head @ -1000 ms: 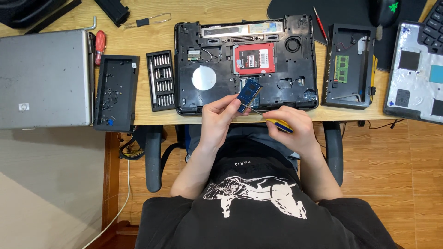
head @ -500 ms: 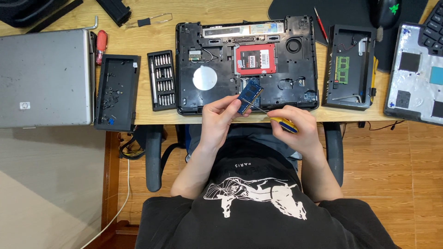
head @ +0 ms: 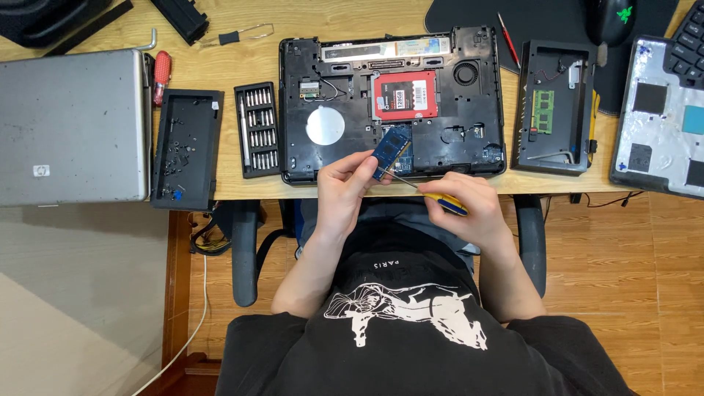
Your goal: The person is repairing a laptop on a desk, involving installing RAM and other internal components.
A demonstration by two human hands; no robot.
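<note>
Surface [head: 242, 187]: a light wooden top is seen, carrying all parts listed below; the person is seated at its near edge.
Closed laptop [head: 72, 126]: a silver unit is laid flat at the far left, lid shut.
Opened laptop base [head: 392, 103]: a black chassis is placed bottom-up at the centre, covers removed; a red-labelled drive [head: 405, 95] and a round silver disc [head: 325, 125] are exposed inside.
Grey panel [head: 660, 117]: laid at the far right, with dark square pads on it.
Black cover [head: 554, 106]: laid right of the chassis; a green memory stick [head: 543, 110] is seen within it.
Parts tray [head: 185, 147]: a black tray is set left of the chassis, with small screws lying in it.
Bit set [head: 257, 129]: an open case of driver bits is placed between tray and chassis.
Left hand [head: 345, 189]: fingers are closed on a blue memory module [head: 391, 150], pinched at its lower end and held tilted just above the chassis's near edge.
Right hand [head: 469, 209]: fingers are wrapped round a yellow-handled screwdriver [head: 440, 202]; its tip is directed at the module's lower end, contact cannot be told.
</note>
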